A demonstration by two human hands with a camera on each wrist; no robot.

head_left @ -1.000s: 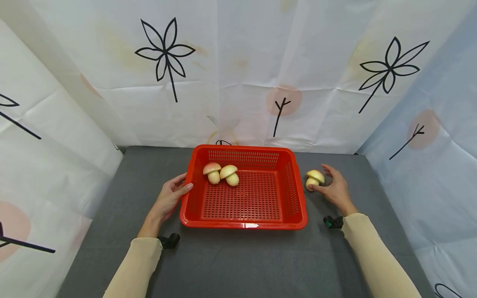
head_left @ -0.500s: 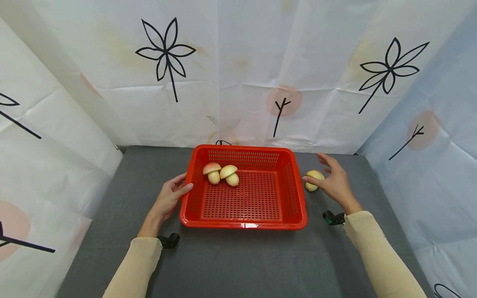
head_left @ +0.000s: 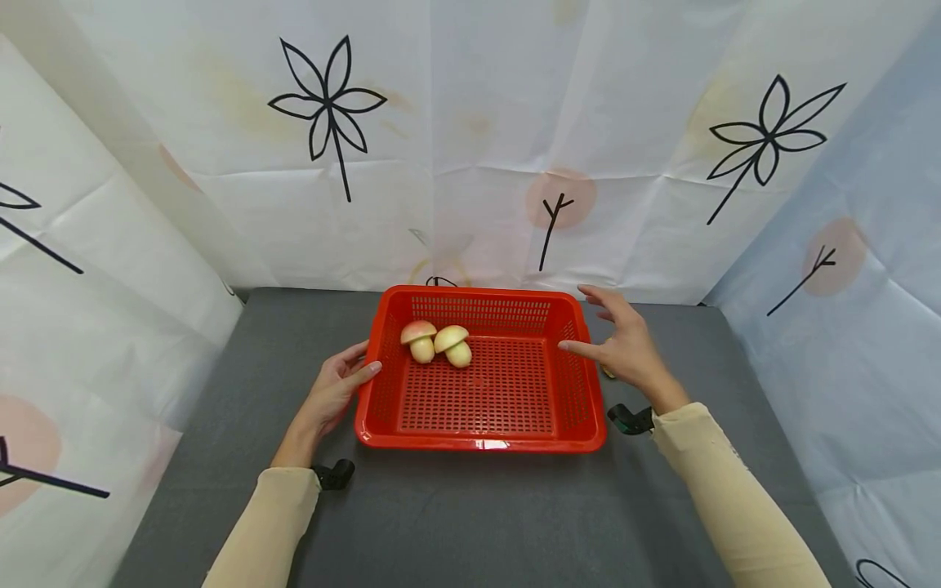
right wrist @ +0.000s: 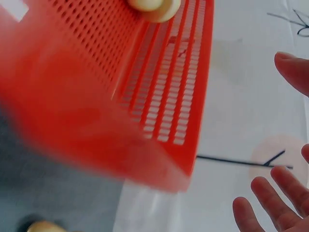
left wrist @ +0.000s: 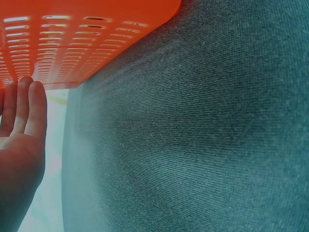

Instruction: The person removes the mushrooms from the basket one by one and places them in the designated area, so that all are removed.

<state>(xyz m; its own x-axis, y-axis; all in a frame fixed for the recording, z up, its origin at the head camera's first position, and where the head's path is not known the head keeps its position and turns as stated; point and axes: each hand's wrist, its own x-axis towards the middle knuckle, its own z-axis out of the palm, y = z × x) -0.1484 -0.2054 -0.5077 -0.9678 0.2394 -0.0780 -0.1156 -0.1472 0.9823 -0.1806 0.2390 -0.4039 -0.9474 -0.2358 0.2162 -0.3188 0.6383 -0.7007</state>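
A red plastic basket (head_left: 478, 441) with a slotted wall stands on the grey table. My left hand (head_left: 334, 392) holds its left rim, thumb over the edge and fingers along the outer wall, as the left wrist view shows. Two toy mushrooms lie inside at the upper left: a pink-capped mushroom (head_left: 418, 331) and a yellow-capped mushroom (head_left: 452, 336). My right hand (head_left: 617, 339) hovers over the basket's right rim, thumb and fingers spread, nothing between them. Another yellow mushroom (head_left: 608, 371) lies on the table right of the basket, mostly hidden under this hand.
The grey table (head_left: 470, 523) stretches in front of the basket and to both sides. White cloth (head_left: 485, 122) printed with black flowers and twigs hangs behind the table and at its left and right.
My right hand has let go of the yellow mushroom beside the basket, spread its fingers and moved left over the right rim. The left hand and basket have stayed put.
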